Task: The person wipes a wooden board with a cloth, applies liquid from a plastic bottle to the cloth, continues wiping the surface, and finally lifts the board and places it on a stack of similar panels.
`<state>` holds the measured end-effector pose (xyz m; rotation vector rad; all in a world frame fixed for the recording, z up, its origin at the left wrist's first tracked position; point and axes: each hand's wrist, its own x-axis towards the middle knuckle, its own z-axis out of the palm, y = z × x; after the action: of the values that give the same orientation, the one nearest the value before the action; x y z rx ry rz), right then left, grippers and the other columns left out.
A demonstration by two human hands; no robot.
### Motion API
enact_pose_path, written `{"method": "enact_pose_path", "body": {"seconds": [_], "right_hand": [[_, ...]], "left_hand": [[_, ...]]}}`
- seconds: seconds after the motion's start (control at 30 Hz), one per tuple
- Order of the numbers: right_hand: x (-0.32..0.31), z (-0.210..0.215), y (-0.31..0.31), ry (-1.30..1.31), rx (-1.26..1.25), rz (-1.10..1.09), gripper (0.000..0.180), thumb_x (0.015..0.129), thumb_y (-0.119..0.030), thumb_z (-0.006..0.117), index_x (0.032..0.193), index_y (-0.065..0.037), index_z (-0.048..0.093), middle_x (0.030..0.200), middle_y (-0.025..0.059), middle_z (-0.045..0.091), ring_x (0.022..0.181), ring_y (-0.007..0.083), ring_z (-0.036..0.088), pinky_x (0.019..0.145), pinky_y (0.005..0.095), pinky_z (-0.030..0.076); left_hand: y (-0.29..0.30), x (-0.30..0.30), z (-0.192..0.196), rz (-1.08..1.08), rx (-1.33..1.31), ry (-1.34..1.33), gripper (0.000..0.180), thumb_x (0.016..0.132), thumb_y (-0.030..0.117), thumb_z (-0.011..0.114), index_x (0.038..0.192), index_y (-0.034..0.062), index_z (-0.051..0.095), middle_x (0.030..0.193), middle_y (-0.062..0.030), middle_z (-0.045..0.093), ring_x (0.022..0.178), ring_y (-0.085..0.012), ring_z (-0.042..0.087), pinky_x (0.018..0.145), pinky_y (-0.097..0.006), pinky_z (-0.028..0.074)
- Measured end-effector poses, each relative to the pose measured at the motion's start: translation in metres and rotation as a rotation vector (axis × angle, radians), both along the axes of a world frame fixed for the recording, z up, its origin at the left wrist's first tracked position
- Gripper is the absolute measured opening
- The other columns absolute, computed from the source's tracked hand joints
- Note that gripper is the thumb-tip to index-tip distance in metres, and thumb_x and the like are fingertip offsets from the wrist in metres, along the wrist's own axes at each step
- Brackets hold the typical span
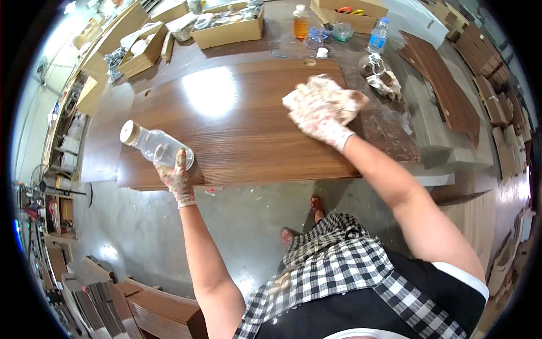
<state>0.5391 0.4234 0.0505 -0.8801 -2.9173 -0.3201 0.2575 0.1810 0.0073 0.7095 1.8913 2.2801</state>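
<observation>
My left hand [176,176], in a flower-patterned glove, is closed around the lower part of a clear bottle [161,146]. The bottle is tilted, with its pale wide cap pointing to the far left, over the left part of a brown wood-grain panel [248,121]. At the panel's right end, my right hand [322,123], in a matching glove, is on a crumpled light patterned rag [324,95]. Its fingers are partly lost against the rag and slightly blurred. A bright light reflects off the panel's far left surface.
Cardboard boxes of parts [228,29] line the table's far side. An amber liquid bottle [301,22], a glass cup [342,31] and a water bottle [378,36] stand at the far right. Another crumpled cloth [385,85] lies right of the panel. Brown boards [443,85] lean farther right.
</observation>
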Motion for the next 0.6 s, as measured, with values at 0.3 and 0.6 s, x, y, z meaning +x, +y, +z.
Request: {"method": "enact_pose_path", "body": {"seconds": [0.3,0.6], "right_hand": [[0.004,-0.044,-0.091,0.437,0.135,0.413,0.045,0.082,-0.035,0.054,0.113,-0.003,0.055,0.112,0.0166,0.06,0.1,0.0296,0.06,0.087,0.0443,0.05],[0.024,-0.022,-0.041,0.069,0.202,0.013,0.025,0.089,-0.014,0.046,0.107,-0.006,0.061,0.102,0.0138,0.063,0.099,0.0292,0.061,0.088,0.0423,0.049]], "left_hand": [[-0.005,-0.001,-0.008,-0.003,-0.094,0.088,0.062,0.08,0.006,0.077,0.134,0.0019,0.046,0.126,-0.0083,0.054,0.113,-0.0192,0.054,0.098,-0.034,0.044],[0.012,0.008,-0.002,-0.044,-0.017,0.094,0.065,0.076,0.015,0.082,0.13,0.0007,0.047,0.122,-0.0101,0.056,0.11,-0.0218,0.055,0.097,-0.035,0.044]]}}
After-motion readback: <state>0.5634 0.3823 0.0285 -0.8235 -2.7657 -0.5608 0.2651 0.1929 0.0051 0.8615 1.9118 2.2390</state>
